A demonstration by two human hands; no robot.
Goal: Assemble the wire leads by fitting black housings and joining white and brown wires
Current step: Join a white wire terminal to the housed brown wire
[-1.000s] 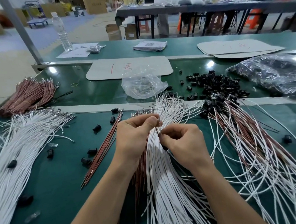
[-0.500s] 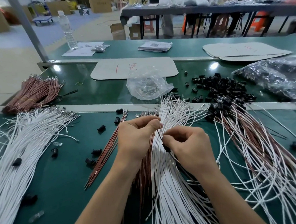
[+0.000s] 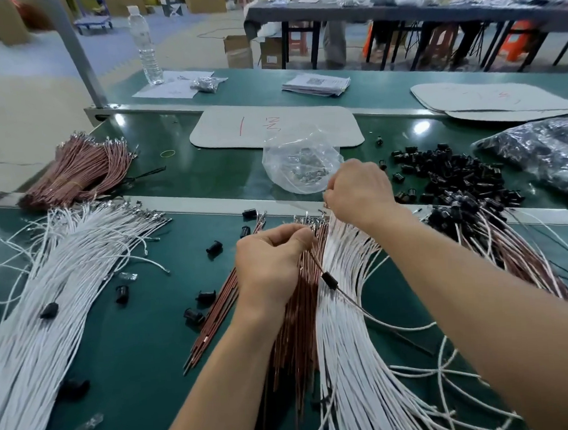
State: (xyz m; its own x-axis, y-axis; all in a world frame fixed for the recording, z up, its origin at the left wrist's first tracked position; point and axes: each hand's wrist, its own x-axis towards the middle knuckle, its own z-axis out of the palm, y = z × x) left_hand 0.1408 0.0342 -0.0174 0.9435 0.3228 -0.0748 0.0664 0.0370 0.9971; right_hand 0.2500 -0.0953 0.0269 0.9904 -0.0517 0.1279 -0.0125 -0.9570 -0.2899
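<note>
My left hand [image 3: 272,262] pinches a brown wire above the middle bundles. A black housing [image 3: 329,280] hangs on that wire just below the fingers, and a thin white lead trails from it to the lower right. My right hand [image 3: 358,193] is farther back with curled fingers at the terminal ends of the white wire bundle [image 3: 347,344]; the fingertips seem to pinch one white wire. A brown wire bundle [image 3: 293,340] lies under my left wrist. Loose black housings [image 3: 453,171] are heaped at the right.
A second white wire pile [image 3: 58,295] fills the left, and tied brown wires [image 3: 80,170] lie behind it. A clear bag of terminals [image 3: 301,165] sits behind my hands. Finished leads [image 3: 510,244] fan out at the right. Single housings [image 3: 194,315] dot the green mat.
My right hand let go of the housing and moved up and away to the white wire ends. My left hand still holds the brown wire, with the housing now hanging free.
</note>
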